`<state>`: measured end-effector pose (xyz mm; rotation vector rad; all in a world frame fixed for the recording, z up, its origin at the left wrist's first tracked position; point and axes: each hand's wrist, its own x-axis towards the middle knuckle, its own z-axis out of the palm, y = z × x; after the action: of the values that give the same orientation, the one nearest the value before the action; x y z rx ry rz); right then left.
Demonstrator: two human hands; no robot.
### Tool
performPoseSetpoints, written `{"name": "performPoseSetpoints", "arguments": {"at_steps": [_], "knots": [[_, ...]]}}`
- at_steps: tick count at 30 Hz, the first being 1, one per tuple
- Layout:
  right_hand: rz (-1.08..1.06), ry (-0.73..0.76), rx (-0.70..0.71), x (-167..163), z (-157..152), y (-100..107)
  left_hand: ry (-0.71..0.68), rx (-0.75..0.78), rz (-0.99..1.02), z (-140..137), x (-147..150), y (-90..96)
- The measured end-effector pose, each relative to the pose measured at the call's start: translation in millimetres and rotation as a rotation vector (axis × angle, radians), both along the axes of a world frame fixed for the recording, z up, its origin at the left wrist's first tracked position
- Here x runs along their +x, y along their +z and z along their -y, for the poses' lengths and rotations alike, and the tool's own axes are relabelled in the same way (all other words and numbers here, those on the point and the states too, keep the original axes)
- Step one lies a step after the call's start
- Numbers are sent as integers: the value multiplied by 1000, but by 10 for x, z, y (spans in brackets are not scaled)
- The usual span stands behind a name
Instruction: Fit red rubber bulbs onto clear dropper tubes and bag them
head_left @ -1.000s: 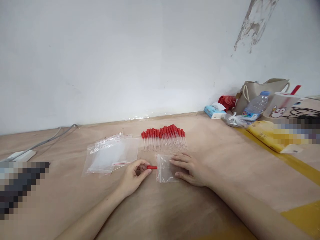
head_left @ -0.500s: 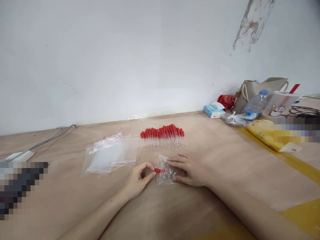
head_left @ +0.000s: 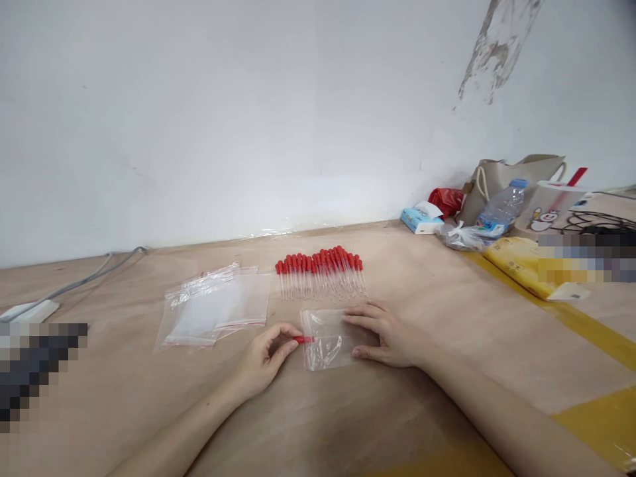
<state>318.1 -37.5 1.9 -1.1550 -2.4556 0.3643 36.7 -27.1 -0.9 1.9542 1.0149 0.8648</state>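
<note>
Between thumb and fingers, my left hand (head_left: 268,358) pinches a glass dropper by its red rubber bulb (head_left: 304,339). The dropper points right, its bulb at the left, open end of a clear zip bag (head_left: 330,354); a thin line, seemingly its glass stem, shows faintly inside the bag. My right hand (head_left: 392,334) lies on the bag's right end, fingers and thumb spread apart and pressing it down. Behind the bag is a row of several red-bulbed droppers (head_left: 320,265), stems toward me. Left of these lies a loose stack of clear zip bags (head_left: 213,308).
A tissue pack (head_left: 421,218), a plastic bottle (head_left: 504,205), a cup with a red straw (head_left: 551,209) and a yellow packet (head_left: 527,262) stand or lie at the back right. A grey cable (head_left: 89,281) runs along the left. The white wall bounds the back.
The zip bag, crumpled before, now lies flatter and stretched out. My left hand has shifted slightly left with the dropper, and my right hand slightly right.
</note>
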Motion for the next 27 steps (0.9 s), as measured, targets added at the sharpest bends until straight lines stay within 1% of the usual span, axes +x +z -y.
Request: {"name": "performPoseSetpoints", "arguments": {"at_steps": [3, 4, 6, 8, 9, 11, 12, 14, 15, 19, 20, 22, 24, 27], "knots": [[15, 16, -25, -18, 0, 2, -51, -39, 56, 19, 29, 1], [16, 25, -28, -32, 2, 4, -62, -29, 49, 22, 41, 2], [14, 35, -29, -60, 9, 6, -58, 56, -12, 22, 56, 12], [4, 32, -24, -79, 13, -2, -35, 190, -85, 21, 52, 32], [-4, 29, -17, -85, 13, -9, -46, 251, -114, 22, 46, 44], [-21, 27, 1, -92, 10, -27, -114, 326, -153, 27, 35, 67], [-30, 31, 11, -94, 8, -34, -154, 337, -170, 31, 35, 74], [-43, 41, 25, -101, 6, -42, -191, 320, -206, 37, 48, 79], [-46, 45, 28, -104, 6, -42, -173, 304, -219, 36, 59, 74], [-36, 41, 26, -108, 7, -35, 2, 275, -248, 2, 94, 26], [-33, 41, 29, -103, 6, -34, 27, 273, -251, -11, 94, 13], [-31, 45, 38, -83, 3, -32, 29, 274, -251, -32, 86, -2], [-27, 50, 44, -56, -1, -30, 1, 269, -238, -43, 72, -3], [-19, 53, 40, -20, -5, -26, -17, 229, -213, -42, 55, 18]]}}
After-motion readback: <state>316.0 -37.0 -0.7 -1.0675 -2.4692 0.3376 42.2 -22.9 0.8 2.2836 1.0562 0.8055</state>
